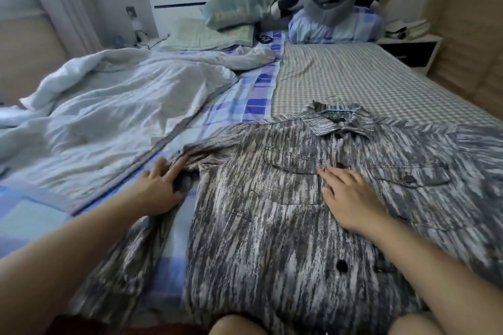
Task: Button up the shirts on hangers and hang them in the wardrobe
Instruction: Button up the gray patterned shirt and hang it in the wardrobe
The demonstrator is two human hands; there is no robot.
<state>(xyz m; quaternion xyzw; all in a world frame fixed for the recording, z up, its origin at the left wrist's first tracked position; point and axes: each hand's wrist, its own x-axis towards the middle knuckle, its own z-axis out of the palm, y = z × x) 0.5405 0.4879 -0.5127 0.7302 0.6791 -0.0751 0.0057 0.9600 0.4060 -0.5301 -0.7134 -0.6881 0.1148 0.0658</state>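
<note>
We have the grey streaked shirt (272,212) spread face-up on the bed (353,76), a pale hanger (333,111) showing at its collar. Our right hand (351,198) lies flat and open on the placket near the chest pocket, holding nothing; our left hand (160,190) rests with relaxed fingers on the sleeve. We judge this the smoothing step before buttoning; next we need 2 hands pinching placket and button.

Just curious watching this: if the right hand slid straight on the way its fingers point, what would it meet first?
Probably the chest pocket flap of the shirt, right at the right hand's fingertips.
</note>
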